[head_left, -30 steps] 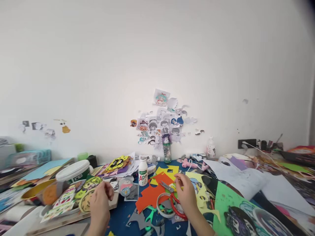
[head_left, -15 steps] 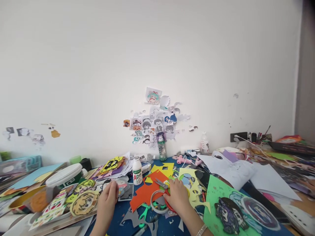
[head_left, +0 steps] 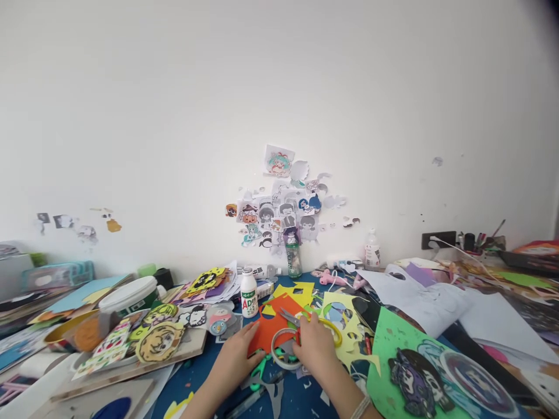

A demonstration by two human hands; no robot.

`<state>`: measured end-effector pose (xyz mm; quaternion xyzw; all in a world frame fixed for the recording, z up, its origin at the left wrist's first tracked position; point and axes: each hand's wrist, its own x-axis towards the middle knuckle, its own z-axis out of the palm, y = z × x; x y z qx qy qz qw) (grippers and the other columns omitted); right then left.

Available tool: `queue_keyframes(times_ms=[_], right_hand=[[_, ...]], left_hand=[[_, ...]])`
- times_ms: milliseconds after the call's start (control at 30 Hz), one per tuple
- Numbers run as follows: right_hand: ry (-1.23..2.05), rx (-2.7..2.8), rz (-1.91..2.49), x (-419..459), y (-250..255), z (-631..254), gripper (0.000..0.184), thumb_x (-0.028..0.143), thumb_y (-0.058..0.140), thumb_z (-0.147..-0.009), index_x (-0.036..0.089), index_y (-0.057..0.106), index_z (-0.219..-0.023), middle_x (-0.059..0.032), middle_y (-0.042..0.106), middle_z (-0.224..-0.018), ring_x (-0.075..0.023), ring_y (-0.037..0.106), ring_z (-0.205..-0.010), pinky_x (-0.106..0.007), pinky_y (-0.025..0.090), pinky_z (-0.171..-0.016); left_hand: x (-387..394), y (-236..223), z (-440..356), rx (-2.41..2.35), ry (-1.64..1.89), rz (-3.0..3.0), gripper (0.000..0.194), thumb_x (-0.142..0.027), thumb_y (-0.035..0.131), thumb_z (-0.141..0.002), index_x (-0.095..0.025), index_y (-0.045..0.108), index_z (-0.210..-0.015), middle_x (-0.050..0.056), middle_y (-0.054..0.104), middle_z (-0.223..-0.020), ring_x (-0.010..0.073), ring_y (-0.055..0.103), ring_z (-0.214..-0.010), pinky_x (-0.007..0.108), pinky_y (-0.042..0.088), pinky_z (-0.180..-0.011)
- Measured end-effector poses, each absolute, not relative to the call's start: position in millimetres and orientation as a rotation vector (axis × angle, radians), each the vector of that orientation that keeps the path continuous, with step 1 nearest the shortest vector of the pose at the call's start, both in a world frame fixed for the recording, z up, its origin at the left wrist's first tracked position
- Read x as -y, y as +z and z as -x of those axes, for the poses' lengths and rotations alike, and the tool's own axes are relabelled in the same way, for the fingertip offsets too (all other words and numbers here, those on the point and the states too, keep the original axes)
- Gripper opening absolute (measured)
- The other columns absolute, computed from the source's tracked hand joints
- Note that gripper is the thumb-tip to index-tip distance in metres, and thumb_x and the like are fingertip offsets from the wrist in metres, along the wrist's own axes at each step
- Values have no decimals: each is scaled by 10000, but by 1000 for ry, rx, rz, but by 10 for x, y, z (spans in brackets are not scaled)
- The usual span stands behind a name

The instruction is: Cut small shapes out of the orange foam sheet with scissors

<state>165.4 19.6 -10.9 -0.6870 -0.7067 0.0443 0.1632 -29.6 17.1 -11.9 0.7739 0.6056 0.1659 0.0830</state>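
My left hand (head_left: 239,356) lies flat with fingers stretched out on an orange foam sheet (head_left: 274,323) on the blue table. My right hand (head_left: 312,348) is curled over the red and yellow handles of a pair of scissors (head_left: 289,318), whose blades point left and away over the orange sheet. A white tape roll (head_left: 279,356) lies just under and left of the right hand. Green-handled scissors (head_left: 258,372) lie between my wrists. A yellow foam sheet with cut-out holes (head_left: 345,326) is right of the hand.
A small white bottle (head_left: 248,300) and a green bottle (head_left: 293,262) stand behind the sheets. A white tub (head_left: 127,295) and cartoon cut-outs on a board (head_left: 158,342) fill the left. A green sheet with a drawn figure (head_left: 414,372) and white papers (head_left: 428,302) cover the right.
My left hand has moved right from the cartoon cut-outs onto the orange sheet. My right hand has shifted slightly left and closed over the scissors' handles. The view has wobbled a little.
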Motion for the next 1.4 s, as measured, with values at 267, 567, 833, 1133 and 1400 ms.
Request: queue_keyframes(times_ms=[267,567,833,1133,1400], right_hand=[[251,1923,1965,-241,-145,-1643,545,248,629,-674,136,518,-1195,-230,416,-1316,-295,628,-888,-342,481,-643],[362,1792,1821,-282,-140,-1744,416,230,566,-696,121,542,-1097,-165,526,-1100,-272,573,-957,-309,452,-731],[502,1538,1656,-301,-96,-1816,228,249,531,-674,175,536,-890,-111,554,-1000,-251,565,-916,-311,424,-724],[990,1255,1229,-166,141,-1857,289,338,493,-672,189,504,-919,-76,606,-917,-230,581,-891,-311,453,-741],[1718,1197,677,124,114,-1435,416,461,364,-706,130,581,-835,-35,567,-621,-112,472,-479,-235,400,-515]], left_hand=[[-232,-209,345,-1839,492,-2327,471,-263,467,-761,-135,560,-1204,142,482,-1335,266,478,-1193,391,335,-1018],[-217,-227,332,-1809,506,-2350,387,-237,426,-801,-146,615,-1125,140,520,-1300,250,503,-1167,371,361,-996],[-244,-232,329,-1764,610,-2311,362,-255,402,-812,-171,633,-1078,111,588,-1222,235,529,-1130,348,381,-970],[-245,-191,331,-1666,842,-2105,362,-376,479,-756,-195,657,-1014,100,630,-1153,274,542,-1095,383,381,-962],[-32,153,280,-1097,1016,-1550,681,-605,221,-829,-140,481,-1254,127,625,-1159,241,632,-966,373,496,-842]])
